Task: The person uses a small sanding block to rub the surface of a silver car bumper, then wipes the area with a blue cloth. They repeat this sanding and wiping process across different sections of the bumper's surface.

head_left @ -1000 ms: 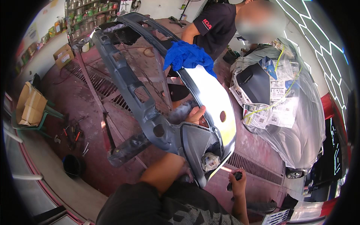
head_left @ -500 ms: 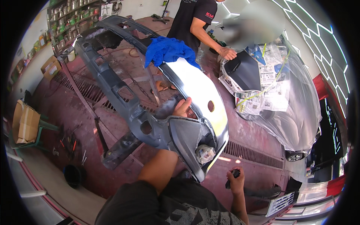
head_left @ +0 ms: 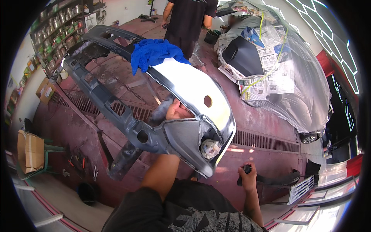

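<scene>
At far left and lower than the left fingers (head_left: pixel 177 110), can see a brown cardboard box (head_left: pixel 31 151) on a green chair (head_left: pixel 53 148). Higher, also well left of these fingers, can see a carton (head_left: pixel 45 91) on the red floor (head_left: pixel 255 112), and above it, rows of cans (head_left: pixel 58 39). Left and lower again, can find scattered hand tools (head_left: pixel 95 173), with a black bucket (head_left: pixel 87 194) just below them.

All around the left fingers, can see the large car bumper (head_left: pixel 185 82), dark grey inside, white on its outer skin, lying tilted over a metal stand (head_left: pixel 79 111). Up and left of the same fingers, can see a blue cloth (head_left: pixel 154 55) draped over its edge.

With the left fingers, reaches from beneath into the bumper's opening, beside the white skin; tips hidden, so cannot tell if gripping or only touching. Above them, well behind, can see a co-worker (head_left: pixel 189 22) in dark clothes.

With the right fingers (head_left: pixel 249 179), curled closed, holds a small black object (head_left: pixel 241 180), apart from the bumper. To their right, can see a dark curved piece (head_left: pixel 278 178); up and right, a car (head_left: pixel 244 58) under clear sheet (head_left: pixel 305 106) and newspaper (head_left: pixel 281 81).
</scene>
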### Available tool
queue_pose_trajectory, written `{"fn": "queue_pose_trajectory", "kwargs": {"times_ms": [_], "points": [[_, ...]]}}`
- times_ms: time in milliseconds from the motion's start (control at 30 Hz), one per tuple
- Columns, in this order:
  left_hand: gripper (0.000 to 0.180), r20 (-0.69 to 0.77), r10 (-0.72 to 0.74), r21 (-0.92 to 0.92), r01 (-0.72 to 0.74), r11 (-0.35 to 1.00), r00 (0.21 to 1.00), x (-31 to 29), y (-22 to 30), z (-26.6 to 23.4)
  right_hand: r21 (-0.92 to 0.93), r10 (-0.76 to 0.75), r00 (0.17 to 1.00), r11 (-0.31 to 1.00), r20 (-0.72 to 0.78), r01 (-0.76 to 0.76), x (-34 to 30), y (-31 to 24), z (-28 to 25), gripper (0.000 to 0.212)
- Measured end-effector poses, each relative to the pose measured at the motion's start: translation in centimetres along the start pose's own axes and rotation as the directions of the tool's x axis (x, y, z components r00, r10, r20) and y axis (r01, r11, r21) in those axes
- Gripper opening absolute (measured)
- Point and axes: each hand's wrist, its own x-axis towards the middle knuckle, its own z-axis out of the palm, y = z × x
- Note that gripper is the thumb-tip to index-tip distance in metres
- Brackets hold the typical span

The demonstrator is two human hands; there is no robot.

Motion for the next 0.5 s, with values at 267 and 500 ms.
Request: {"fn": "queue_pose_trajectory", "kwargs": {"times_ms": [267, 500], "points": [[0.056, -0.045, -0.027, 0.06, 0.03, 0.998, 0.999, -0.5, -0.4, 1.1, -0.02, 0.071, 0.997, 0.997, -0.02, -0.071, -3.4, -1.0, 0.9, 0.032], [0.051, -0.029, -0.385, 0.42, 0.361, 0.833, 0.923, -3.6, 1.3, -3.0, -0.091, -0.026, 0.998, 0.996, -0.057, 0.021, -3.2, 2.7, -2.8, 0.032]]}}
